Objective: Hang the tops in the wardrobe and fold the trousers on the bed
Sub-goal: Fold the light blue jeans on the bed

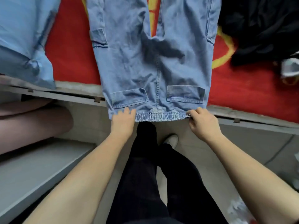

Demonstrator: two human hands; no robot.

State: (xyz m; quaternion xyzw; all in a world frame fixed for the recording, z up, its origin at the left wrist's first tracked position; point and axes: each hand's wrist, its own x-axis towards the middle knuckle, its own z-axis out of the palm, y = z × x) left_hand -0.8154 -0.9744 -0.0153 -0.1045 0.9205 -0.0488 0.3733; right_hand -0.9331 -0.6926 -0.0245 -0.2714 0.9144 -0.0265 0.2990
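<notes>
The jeans [155, 62] lie flat, back pockets up, on the red blanket [72, 54] of the bed [234, 113], with their elastic waistband [161, 118] hanging over the near edge. The left hand [123, 122] and right hand [202, 122] each grip one end of the waistband. A light blue top [21, 38] lies to the left and a black garment [258, 29] to the right.

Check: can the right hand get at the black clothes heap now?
Probably, once it lets go: the right hand pinches the jeans waistband; only bare red cover lies before the black clothes.
</notes>
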